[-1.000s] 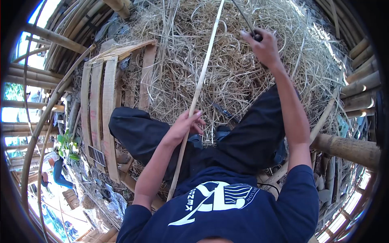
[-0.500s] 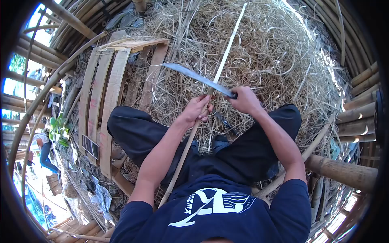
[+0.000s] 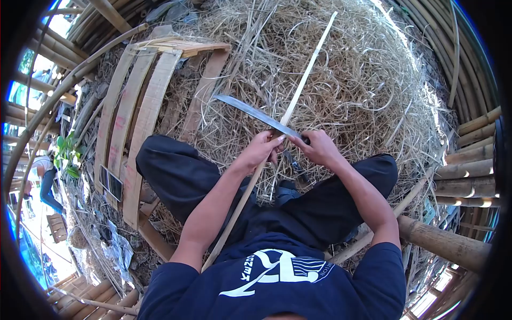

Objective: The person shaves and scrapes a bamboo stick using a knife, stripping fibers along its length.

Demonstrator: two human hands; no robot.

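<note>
My left hand (image 3: 262, 149) is closed around a long, thin bamboo strip (image 3: 310, 68). The strip slants from beside my waist up across the straw, its far part pale and its near part browner. A long knife (image 3: 248, 110) is gripped by its handle in my right hand (image 3: 319, 147), whose fingers hide most of that handle. The blade points to the upper left and crosses the strip just above my left fingers. My left thumb is close to the blade; whether it touches cannot be made out.
Shavings and straw (image 3: 352, 96) cover the ground between my legs and beyond. A wooden pallet (image 3: 125, 122) lies at left with a dark flat panel (image 3: 111, 183) on it. Bamboo poles (image 3: 448, 242) stand right. Another person (image 3: 47, 181) is at far left.
My right hand has come down and closer to my left hand, bringing the knife lower along the strip. The left hand keeps its hold. The whole view has shifted slightly.
</note>
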